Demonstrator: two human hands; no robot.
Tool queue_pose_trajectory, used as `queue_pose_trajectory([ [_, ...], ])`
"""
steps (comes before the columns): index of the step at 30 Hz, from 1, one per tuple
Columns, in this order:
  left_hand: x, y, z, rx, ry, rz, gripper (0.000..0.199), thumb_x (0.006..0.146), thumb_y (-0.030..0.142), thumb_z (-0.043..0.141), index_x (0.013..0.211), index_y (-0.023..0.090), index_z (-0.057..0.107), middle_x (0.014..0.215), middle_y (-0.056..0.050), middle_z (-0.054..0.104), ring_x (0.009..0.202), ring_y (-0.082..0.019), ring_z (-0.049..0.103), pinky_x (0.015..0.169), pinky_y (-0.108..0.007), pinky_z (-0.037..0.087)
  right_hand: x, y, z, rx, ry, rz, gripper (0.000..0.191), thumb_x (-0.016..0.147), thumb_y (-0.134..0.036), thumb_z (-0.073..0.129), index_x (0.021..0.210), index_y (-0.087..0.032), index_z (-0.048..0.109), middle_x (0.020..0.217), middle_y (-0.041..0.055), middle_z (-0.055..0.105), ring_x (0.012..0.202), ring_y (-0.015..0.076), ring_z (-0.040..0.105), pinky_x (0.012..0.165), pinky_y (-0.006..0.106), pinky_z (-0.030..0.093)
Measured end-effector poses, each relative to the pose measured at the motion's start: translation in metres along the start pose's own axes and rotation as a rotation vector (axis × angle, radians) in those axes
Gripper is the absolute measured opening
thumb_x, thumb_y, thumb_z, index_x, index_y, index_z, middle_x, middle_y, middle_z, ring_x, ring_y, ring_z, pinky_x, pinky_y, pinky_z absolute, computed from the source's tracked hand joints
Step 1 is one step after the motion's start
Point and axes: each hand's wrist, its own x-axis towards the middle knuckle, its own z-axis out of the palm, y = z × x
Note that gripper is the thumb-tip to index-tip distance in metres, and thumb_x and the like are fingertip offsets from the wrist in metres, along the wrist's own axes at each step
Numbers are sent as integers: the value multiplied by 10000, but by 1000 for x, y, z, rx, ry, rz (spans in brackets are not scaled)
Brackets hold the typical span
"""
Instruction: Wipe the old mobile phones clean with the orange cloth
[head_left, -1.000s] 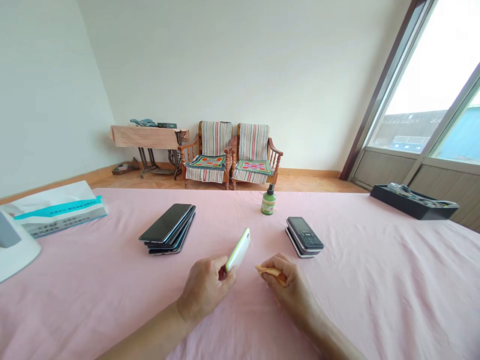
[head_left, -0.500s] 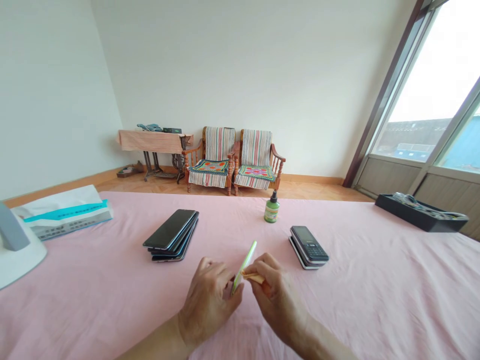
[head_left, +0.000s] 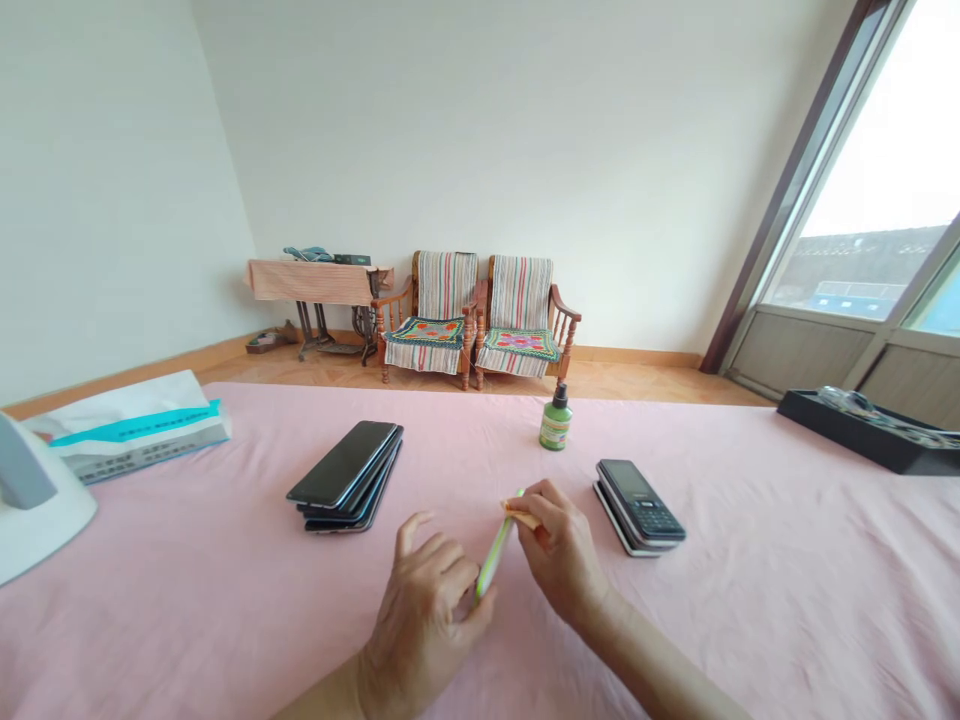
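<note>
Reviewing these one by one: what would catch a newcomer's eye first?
Front and centre, the left hand grips a green-edged phone while the right hand holds a yellowish cloth at the phone's far end. Beyond them stands a green bottle on the pink cover, with a stack of dark phones to the left.

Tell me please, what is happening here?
A person's left hand holds a green-edged phone by its near end; the right hand pinches an orange cloth at the far end. To the left lies a stack of phones; to the right, a keypad phone tops a smaller stack. A green bottle stands beyond.
</note>
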Motion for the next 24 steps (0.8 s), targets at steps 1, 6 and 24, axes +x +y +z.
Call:
queue_pose_trajectory([
  [1,0,0,0,-3,-1,-3,239,799,104,535,573,182,523,553,53,490,568,-130,496,949,-455,291,-4,-3,1,13,-5,-9,294,766,20,485,886,-186,657,793,31,557,717,151,556,641,250,438],
  [6,0,0,-1,-38,-31,-21,220,834,140,524,619,185,524,570,45,482,603,-146,509,939,-446,313,-30,-26,8,155,-82,-94,299,785,15,469,934,-196,621,868,46,563,789,151,566,688,238,469],
  [24,0,-2,0,-87,-86,-79,153,860,183,543,714,194,587,653,-3,577,672,-190,531,728,-348,412,-31,-26,9,162,-57,24,264,762,15,495,860,-200,612,845,31,558,759,151,552,654,242,440],
])
